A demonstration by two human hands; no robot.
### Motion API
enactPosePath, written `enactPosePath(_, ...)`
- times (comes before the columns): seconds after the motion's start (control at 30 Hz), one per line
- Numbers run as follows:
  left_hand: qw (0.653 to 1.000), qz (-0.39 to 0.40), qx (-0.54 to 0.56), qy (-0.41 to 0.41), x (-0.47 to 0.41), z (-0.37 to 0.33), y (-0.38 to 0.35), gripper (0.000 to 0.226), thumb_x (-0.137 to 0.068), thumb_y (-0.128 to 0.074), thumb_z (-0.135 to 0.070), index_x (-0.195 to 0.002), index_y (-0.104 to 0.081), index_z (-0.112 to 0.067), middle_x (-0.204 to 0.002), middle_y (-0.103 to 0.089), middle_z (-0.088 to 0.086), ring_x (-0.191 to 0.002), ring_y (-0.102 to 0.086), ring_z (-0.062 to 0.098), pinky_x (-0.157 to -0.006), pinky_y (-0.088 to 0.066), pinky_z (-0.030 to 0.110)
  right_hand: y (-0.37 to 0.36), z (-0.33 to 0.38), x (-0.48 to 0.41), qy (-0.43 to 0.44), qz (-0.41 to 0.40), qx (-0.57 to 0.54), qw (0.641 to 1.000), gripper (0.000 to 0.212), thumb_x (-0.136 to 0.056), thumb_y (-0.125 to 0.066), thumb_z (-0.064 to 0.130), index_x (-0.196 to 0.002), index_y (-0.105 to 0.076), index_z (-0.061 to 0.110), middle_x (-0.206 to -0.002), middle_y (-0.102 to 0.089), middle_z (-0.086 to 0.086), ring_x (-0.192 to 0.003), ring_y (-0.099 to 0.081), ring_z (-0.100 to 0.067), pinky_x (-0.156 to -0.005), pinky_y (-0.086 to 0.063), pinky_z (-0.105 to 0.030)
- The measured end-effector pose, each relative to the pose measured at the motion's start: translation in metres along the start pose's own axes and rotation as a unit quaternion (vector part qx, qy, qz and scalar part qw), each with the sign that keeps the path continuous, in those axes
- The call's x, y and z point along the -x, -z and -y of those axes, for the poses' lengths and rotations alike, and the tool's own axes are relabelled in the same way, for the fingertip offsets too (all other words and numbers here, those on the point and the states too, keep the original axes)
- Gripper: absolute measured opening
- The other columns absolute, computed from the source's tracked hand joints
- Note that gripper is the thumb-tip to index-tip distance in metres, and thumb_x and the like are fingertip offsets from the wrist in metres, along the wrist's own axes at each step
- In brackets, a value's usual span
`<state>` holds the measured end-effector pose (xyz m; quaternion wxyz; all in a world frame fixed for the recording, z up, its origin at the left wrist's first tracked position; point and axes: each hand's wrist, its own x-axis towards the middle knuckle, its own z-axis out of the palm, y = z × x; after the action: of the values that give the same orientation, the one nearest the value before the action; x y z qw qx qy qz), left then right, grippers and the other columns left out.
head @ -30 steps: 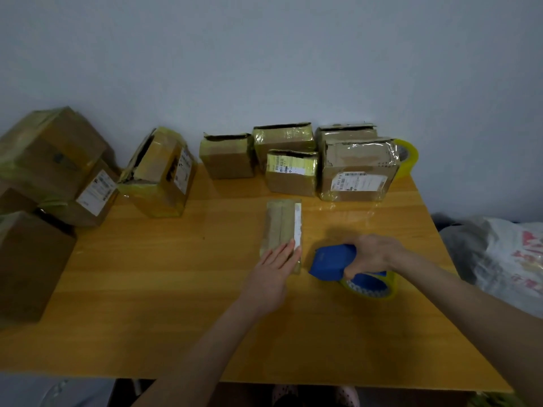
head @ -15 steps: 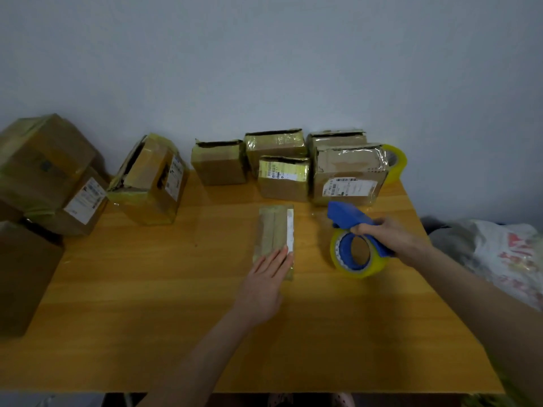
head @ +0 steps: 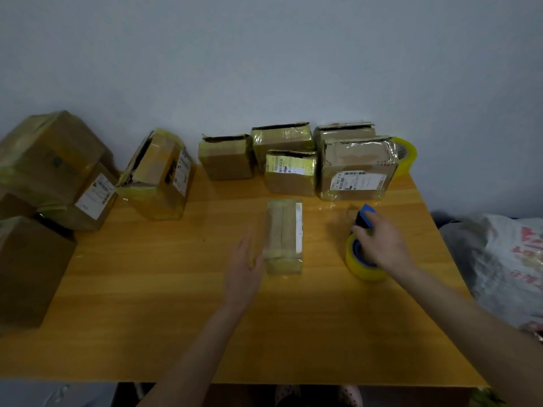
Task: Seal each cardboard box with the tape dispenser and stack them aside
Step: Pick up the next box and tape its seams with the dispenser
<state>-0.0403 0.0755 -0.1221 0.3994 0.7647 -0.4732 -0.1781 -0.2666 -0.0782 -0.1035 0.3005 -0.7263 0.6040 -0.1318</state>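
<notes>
A small flat cardboard box with tape along its top lies in the middle of the wooden table. My left hand is flat and open just left of the box, beside its near corner. My right hand grips the blue tape dispenser with its yellow tape roll, which rests on the table to the right of the box. Several more boxes stand in a row along the wall behind.
A pile of larger boxes fills the table's left end, with a tilted taped box next to it. A spare tape roll sits at the back right. A plastic bag lies off the right edge.
My right hand carried the dispenser from beside the box's near end up and to the right, then set it down. My left hand slid off the box top to its left side.
</notes>
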Motion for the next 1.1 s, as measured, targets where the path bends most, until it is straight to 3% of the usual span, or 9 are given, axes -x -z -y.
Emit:
enactPosePath(0.1, 0.992, -0.014, -0.018, 0.126, -0.001, 0.005, 0.003, 0.041, -0.1, -0.046, -0.017, -0.141, -0.044, -0.016, -0.132, -0.057, 0.0, -0.107, -0.057, 0.01, -0.084, -0.045, 0.015, -0.042, 0.035, 0.039, 0.053, 0.093, -0.016, 0.994, 0.054, -0.099, -0.048, 0.035, -0.148, -0.035, 0.017, -0.138, -0.053, -0.004, -0.111, -0.06, -0.021, -0.089, -0.047, -0.029)
enactPosePath(0.17, 0.988, 0.006, -0.007, 0.153, -0.003, 0.003, -0.003, 0.036, -0.101, -0.045, -0.019, -0.136, -0.052, -0.013, -0.122, -0.064, 0.003, -0.088, -0.058, 0.003, -0.07, -0.041, 0.006, -0.066, 0.053, 0.057, 0.051, 0.122, -0.042, 0.99, 0.056, -0.101, -0.046, 0.035, -0.15, -0.03, 0.014, -0.136, -0.056, -0.003, -0.11, -0.06, -0.016, -0.08, -0.042, -0.017)
enactPosePath(0.27, 0.984, 0.031, 0.05, 0.167, -0.005, -0.006, -0.016, 0.031, -0.1, -0.045, -0.015, -0.125, -0.062, -0.013, -0.101, -0.067, -0.001, -0.077, -0.056, 0.004, -0.055, -0.039, 0.005, -0.086, 0.066, 0.06, 0.046, 0.125, -0.099, 0.986, 0.045, -0.101, -0.046, 0.032, -0.142, -0.039, 0.013, -0.106, -0.064, 0.001, -0.078, -0.056, -0.007, -0.059, -0.038, -0.014)
enactPosePath(0.33, 0.983, 0.046, 0.057, 0.168, -0.003, -0.007, -0.02, 0.03, -0.099, -0.046, -0.013, -0.124, -0.062, -0.014, -0.098, -0.066, -0.005, -0.079, -0.058, 0.007, -0.055, -0.039, 0.008, -0.092, 0.068, 0.059, 0.047, 0.118, -0.099, 0.987, 0.042, -0.101, -0.047, 0.034, -0.137, -0.041, 0.013, -0.088, -0.059, 0.005, -0.066, -0.05, -0.005, -0.049, -0.034, -0.014)
enactPosePath(0.5, 0.967, 0.053, 0.156, 0.196, -0.002, 0.008, -0.009, 0.034, -0.092, -0.06, -0.012, -0.125, -0.062, -0.015, -0.113, -0.067, -0.005, -0.101, -0.061, 0.006, -0.077, -0.046, 0.012, -0.088, 0.059, 0.054, 0.054, 0.102, -0.132, 0.985, 0.042, -0.096, -0.057, 0.031, -0.133, -0.052, 0.012, -0.118, -0.067, -0.003, -0.101, -0.062, -0.016, -0.084, -0.051, -0.027)
enactPosePath(0.63, 0.972, 0.031, 0.141, 0.186, -0.003, 0.014, -0.011, 0.036, -0.085, -0.068, -0.008, -0.12, -0.066, -0.014, -0.111, -0.069, -0.002, -0.097, -0.062, 0.005, -0.084, -0.049, 0.021, -0.088, 0.055, 0.045, 0.047, 0.074, -0.102, 0.991, 0.038, -0.09, -0.067, 0.026, -0.124, -0.059, 0.011, -0.115, -0.069, -0.004, -0.106, -0.064, -0.019, -0.087, -0.051, -0.028)
enactPosePath(0.9, 0.989, 0.019, 0.041, 0.141, -0.006, 0.021, -0.02, 0.032, -0.075, -0.079, -0.015, -0.105, -0.066, -0.018, -0.088, -0.064, -0.017, -0.082, -0.063, 0.0, -0.067, -0.044, -0.001, -0.096, 0.051, 0.037, 0.072, 0.042, 0.03, 0.996, 0.044, -0.082, -0.073, 0.035, -0.117, -0.057, 0.013, -0.1, -0.071, -0.004, -0.088, -0.067, -0.019, -0.076, -0.057, -0.032)
enactPosePath(1.03, 0.99, 0.031, -0.019, 0.139, -0.007, 0.022, -0.028, 0.04, -0.072, -0.082, -0.02, -0.092, -0.048, -0.02, -0.083, -0.058, -0.012, -0.075, -0.058, 0.004, -0.056, -0.043, 0.007, -0.1, 0.054, 0.036, 0.071, 0.045, 0.06, 0.995, 0.048, -0.08, -0.075, 0.039, -0.114, -0.053, 0.014, -0.095, -0.07, -0.003, -0.084, -0.067, -0.02, -0.072, -0.057, -0.035)
enactPosePath(1.1, 0.988, 0.052, -0.038, 0.143, -0.007, 0.026, -0.03, 0.043, -0.072, -0.082, -0.025, -0.095, -0.046, -0.017, -0.09, -0.062, -0.004, -0.082, -0.063, 0.013, -0.059, -0.043, 0.013, -0.098, 0.054, 0.034, 0.068, 0.059, 0.062, 0.994, 0.056, -0.076, -0.075, 0.047, -0.115, -0.051, 0.014, -0.095, -0.07, -0.003, -0.083, -0.067, -0.021, -0.068, -0.057, -0.034)
